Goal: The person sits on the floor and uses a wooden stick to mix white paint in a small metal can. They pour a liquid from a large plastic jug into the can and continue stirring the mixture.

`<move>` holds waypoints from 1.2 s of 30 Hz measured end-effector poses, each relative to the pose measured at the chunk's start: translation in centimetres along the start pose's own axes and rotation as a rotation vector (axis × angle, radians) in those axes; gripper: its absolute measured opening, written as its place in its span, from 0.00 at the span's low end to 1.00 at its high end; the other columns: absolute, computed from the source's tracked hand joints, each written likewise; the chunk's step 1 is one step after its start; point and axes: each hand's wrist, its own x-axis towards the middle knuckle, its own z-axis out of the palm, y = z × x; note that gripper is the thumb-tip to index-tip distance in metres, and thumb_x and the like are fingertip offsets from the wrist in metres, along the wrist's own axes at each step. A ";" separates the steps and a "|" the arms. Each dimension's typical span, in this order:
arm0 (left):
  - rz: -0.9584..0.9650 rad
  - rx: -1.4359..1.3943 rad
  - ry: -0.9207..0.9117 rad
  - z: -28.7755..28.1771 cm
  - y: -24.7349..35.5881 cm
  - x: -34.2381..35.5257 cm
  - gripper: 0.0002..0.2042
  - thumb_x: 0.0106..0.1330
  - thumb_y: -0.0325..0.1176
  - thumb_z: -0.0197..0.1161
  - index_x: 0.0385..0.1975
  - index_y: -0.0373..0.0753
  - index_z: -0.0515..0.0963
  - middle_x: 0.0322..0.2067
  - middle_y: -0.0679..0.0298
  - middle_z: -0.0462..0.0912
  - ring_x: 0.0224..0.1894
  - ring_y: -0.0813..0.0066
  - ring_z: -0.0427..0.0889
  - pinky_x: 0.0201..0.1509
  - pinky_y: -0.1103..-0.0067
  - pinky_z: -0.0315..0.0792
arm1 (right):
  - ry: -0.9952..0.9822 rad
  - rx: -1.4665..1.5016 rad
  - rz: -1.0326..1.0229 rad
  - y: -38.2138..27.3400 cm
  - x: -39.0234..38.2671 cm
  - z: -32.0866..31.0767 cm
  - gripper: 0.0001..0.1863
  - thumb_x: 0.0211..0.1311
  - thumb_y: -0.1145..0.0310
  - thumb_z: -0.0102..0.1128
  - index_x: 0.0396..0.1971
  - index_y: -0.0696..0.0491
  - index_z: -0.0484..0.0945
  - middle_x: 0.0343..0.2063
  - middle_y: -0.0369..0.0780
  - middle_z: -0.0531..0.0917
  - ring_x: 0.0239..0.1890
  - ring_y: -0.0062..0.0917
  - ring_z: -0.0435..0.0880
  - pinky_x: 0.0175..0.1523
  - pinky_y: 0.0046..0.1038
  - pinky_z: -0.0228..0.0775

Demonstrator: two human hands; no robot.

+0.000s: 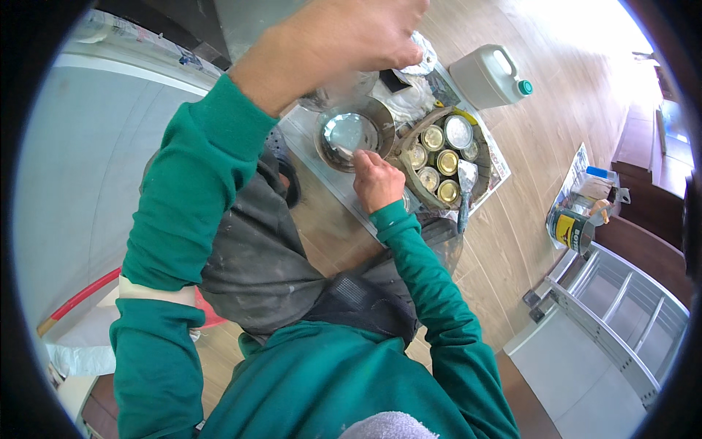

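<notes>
My right hand [378,181] is closed at the near rim of a round metal pot [387,117]. From its fingers a thin, pale tool end [342,152] reaches into the pot; its kind is hidden. Pale, shiny liquid [352,132] shows inside the pot. My left hand [351,40] is raised above and beyond the pot, partly cut off by the top edge. Its fingers look curled, and whatever they hold is out of sight. Right of the pot, a basket [413,179] holds several small lidded tins [447,162]. A scraper [466,183] leans on its near right side.
Newspaper [499,162] and white cloths [409,99] lie under and beside these things. A white jerrycan [486,77] with a green cap stands behind the basket. Farther right are a paint can [572,230] and a metal ladder [621,300]. A white panel [88,168] rises at left.
</notes>
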 end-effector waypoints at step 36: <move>-0.016 0.127 -0.193 1.8 1.4 1.1 0.19 0.55 0.42 0.69 0.24 0.28 0.75 0.22 0.39 0.78 0.29 0.39 0.80 0.34 0.58 0.74 | -0.051 0.029 0.936 17.1 -3.9 -2.5 0.18 0.56 0.56 0.64 0.40 0.52 0.89 0.38 0.51 0.88 0.45 0.47 0.87 0.53 0.44 0.77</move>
